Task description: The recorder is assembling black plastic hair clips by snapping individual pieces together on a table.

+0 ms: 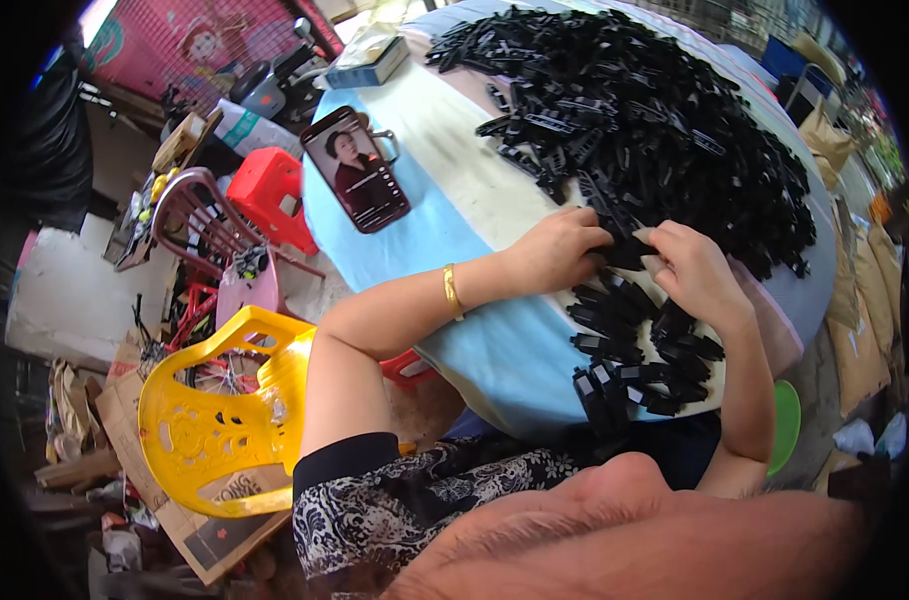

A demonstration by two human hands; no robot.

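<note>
A person seated at a round desk [454, 150] draped in pale blue and white cloth works at the near edge of a large heap of black plastic parts [654, 110], both hands meeting just below the heap. The left hand [554, 250] has its fingers curled down onto one black piece at the heap's edge, apparently pinching it, while the right hand [692, 270] faces it with fingertips bent onto the same spot (whether each hand holds a separate part cannot be told). Below the heap, close to the person's lap, a smaller group of sorted black pieces [639, 365] lies in rough rows, seemingly set within easy reach so that finished pieces need only a short move. A gold bangle [451, 290] sits on the left wrist. Left of the heap, a phone [355, 168] lies face up with a video showing, angled toward the sitter as if for watching. A box [369, 58] rests beyond the phone. Off the desk, left of the heap, stand a yellow plastic chair [214, 410] and a red stool [269, 195].
</note>
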